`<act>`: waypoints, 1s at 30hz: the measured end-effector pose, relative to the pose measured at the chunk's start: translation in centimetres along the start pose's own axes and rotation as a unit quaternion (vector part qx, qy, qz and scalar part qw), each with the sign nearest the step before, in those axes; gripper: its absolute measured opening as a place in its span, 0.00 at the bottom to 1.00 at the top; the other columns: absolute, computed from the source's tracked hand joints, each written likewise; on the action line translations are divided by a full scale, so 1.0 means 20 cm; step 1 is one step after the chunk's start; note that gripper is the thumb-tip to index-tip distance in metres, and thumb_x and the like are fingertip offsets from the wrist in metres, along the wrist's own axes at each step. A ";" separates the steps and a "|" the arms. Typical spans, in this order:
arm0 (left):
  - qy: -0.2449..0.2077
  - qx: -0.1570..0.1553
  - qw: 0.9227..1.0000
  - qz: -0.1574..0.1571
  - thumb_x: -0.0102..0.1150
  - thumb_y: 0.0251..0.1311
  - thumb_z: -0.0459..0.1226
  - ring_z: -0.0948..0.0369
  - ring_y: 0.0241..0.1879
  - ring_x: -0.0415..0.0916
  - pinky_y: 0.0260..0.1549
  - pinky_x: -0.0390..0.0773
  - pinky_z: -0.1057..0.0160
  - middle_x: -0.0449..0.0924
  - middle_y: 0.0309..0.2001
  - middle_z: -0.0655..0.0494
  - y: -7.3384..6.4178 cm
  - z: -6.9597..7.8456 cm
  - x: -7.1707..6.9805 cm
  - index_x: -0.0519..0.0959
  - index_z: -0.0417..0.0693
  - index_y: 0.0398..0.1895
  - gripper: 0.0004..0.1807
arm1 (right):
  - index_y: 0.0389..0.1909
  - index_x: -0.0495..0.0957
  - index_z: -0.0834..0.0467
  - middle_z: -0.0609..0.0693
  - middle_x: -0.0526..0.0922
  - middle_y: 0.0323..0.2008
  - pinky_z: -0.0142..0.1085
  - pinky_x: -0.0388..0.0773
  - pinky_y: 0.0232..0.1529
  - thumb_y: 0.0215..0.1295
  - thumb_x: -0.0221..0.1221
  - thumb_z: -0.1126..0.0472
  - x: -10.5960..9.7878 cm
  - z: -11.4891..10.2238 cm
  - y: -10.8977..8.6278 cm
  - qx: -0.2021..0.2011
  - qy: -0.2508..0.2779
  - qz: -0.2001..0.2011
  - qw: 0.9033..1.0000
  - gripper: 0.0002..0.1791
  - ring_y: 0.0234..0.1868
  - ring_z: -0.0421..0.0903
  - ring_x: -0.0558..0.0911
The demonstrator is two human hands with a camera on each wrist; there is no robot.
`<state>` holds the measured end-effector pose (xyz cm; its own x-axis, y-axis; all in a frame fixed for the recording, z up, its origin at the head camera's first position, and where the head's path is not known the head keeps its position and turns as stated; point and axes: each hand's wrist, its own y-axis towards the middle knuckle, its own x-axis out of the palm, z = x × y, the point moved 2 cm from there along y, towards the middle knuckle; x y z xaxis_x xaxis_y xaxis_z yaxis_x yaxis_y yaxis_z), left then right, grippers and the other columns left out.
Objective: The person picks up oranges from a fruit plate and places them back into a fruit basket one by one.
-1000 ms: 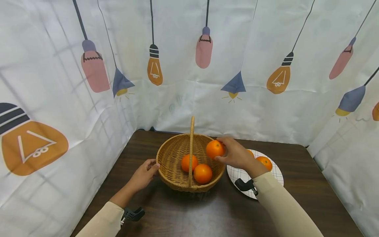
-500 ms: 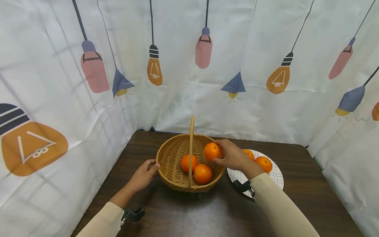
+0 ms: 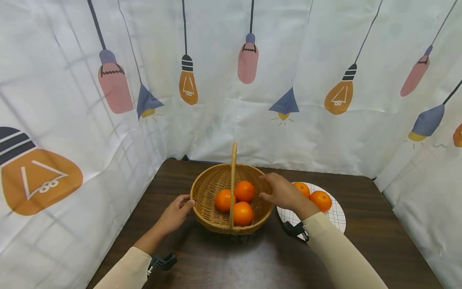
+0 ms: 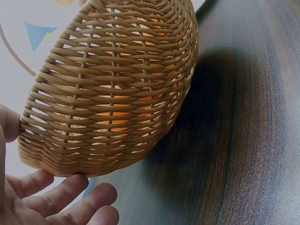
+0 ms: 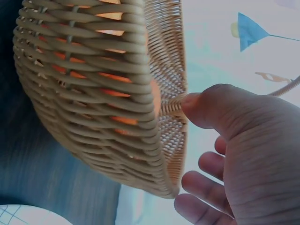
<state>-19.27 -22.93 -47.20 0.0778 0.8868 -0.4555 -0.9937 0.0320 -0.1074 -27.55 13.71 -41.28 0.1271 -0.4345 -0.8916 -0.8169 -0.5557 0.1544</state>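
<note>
A wicker basket (image 3: 213, 224) with a tall arched handle (image 3: 234, 160) stands on the table. Inside it lie three oranges: one at the left (image 3: 223, 200), one at the back (image 3: 244, 190) and one at the front (image 3: 243, 213). My left hand (image 3: 177, 212) grips the basket's left rim, thumb on top and fingers beneath, as the left wrist view also shows. Above the right rim my right hand (image 3: 283, 192) hovers with its fingers spread and nothing between them. In the right wrist view that hand (image 5: 248, 145) is beside the rim, holding no orange.
To the right of the basket is a white plate (image 3: 337, 216) with a grid pattern, partly hidden by the right forearm. Two oranges show on it, one behind (image 3: 301, 188) and one in front (image 3: 320, 200). A printed curtain (image 3: 216, 132) surrounds the dark wooden table (image 3: 231, 265).
My right hand has let go of an orange, which now lies at the back of the basket. The other two oranges in there have shifted slightly. My left hand has not moved.
</note>
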 end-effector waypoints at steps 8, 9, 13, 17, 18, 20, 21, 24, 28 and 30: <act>-0.003 -0.005 1.000 0.004 0.47 0.80 0.47 0.44 0.55 0.79 0.51 0.82 0.46 0.76 0.61 0.35 0.01 -0.01 0.00 0.65 0.34 0.71 0.29 | 0.66 0.75 0.64 0.58 0.78 0.61 0.51 0.74 0.62 0.65 0.70 0.54 0.01 0.02 -0.01 -0.010 -0.009 0.011 1.000 0.32 0.62 0.55 0.77; -0.003 -0.004 1.000 0.004 0.47 0.80 0.48 0.44 0.55 0.80 0.51 0.81 0.46 0.76 0.62 0.35 0.01 -0.02 0.00 0.65 0.34 0.71 0.29 | 0.66 0.75 0.64 0.58 0.79 0.61 0.52 0.74 0.63 0.65 0.70 0.54 0.01 0.02 -0.02 -0.011 -0.009 0.012 1.000 0.32 0.62 0.56 0.77; -0.003 -0.004 1.000 0.003 0.46 0.80 0.48 0.44 0.55 0.80 0.51 0.81 0.45 0.76 0.61 0.35 0.01 -0.02 0.00 0.65 0.34 0.71 0.29 | 0.66 0.75 0.64 0.58 0.79 0.61 0.52 0.74 0.62 0.65 0.70 0.55 0.00 0.03 -0.03 -0.011 -0.005 0.011 1.000 0.31 0.61 0.56 0.77; -0.002 -0.003 1.000 0.001 0.46 0.80 0.48 0.44 0.55 0.79 0.51 0.81 0.45 0.76 0.61 0.35 0.01 -0.01 0.00 0.65 0.34 0.71 0.29 | 0.66 0.75 0.64 0.58 0.78 0.61 0.53 0.75 0.61 0.66 0.69 0.55 -0.01 0.04 -0.07 -0.013 -0.002 0.010 1.000 0.31 0.61 0.56 0.77; -0.001 -0.003 1.000 0.001 0.47 0.80 0.48 0.44 0.55 0.79 0.51 0.81 0.46 0.76 0.61 0.35 0.01 -0.01 0.00 0.65 0.34 0.71 0.29 | 0.66 0.75 0.64 0.58 0.78 0.61 0.54 0.75 0.61 0.66 0.69 0.55 -0.01 0.04 -0.08 -0.013 0.000 0.011 1.000 0.31 0.60 0.56 0.78; 0.000 0.001 1.000 -0.001 0.47 0.80 0.48 0.43 0.55 0.79 0.51 0.81 0.45 0.75 0.61 0.34 0.01 -0.01 0.00 0.64 0.33 0.71 0.30 | 0.66 0.75 0.63 0.58 0.78 0.61 0.54 0.75 0.60 0.66 0.69 0.55 -0.01 0.05 -0.09 -0.010 0.000 0.014 1.000 0.31 0.60 0.56 0.78; -0.001 0.001 1.000 -0.001 0.47 0.80 0.48 0.43 0.55 0.79 0.51 0.81 0.45 0.75 0.62 0.34 0.01 -0.01 0.01 0.64 0.34 0.71 0.30 | 0.67 0.75 0.63 0.58 0.78 0.61 0.54 0.75 0.60 0.66 0.69 0.55 -0.01 0.05 -0.10 -0.008 0.001 0.016 1.000 0.31 0.61 0.56 0.78; -0.003 0.001 1.000 0.000 0.47 0.80 0.48 0.43 0.55 0.79 0.51 0.81 0.45 0.75 0.62 0.34 0.01 -0.01 0.01 0.64 0.34 0.71 0.30 | 0.67 0.75 0.62 0.58 0.77 0.62 0.55 0.75 0.60 0.67 0.69 0.56 -0.02 0.07 -0.13 -0.003 0.005 0.018 1.000 0.31 0.62 0.57 0.77; -0.003 -0.002 1.000 0.001 0.46 0.80 0.49 0.44 0.55 0.80 0.52 0.81 0.45 0.75 0.63 0.34 0.01 -0.02 0.00 0.64 0.35 0.71 0.30 | 0.66 0.76 0.61 0.57 0.78 0.62 0.56 0.76 0.59 0.66 0.69 0.55 -0.02 0.09 -0.15 0.003 0.007 0.024 1.000 0.30 0.61 0.57 0.78; -0.002 -0.002 1.000 0.000 0.46 0.80 0.49 0.44 0.54 0.80 0.52 0.81 0.45 0.75 0.63 0.34 0.01 -0.02 0.00 0.64 0.34 0.71 0.30 | 0.65 0.77 0.60 0.56 0.79 0.61 0.54 0.78 0.56 0.66 0.70 0.53 -0.03 0.11 -0.16 0.009 0.003 0.028 1.000 0.29 0.59 0.56 0.79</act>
<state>-19.40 -23.06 -47.59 0.0766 0.8884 -0.4527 -0.9935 0.0295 -0.1101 -26.12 17.28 -42.23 0.0843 -0.4697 -0.8788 -0.8329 -0.5174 0.1966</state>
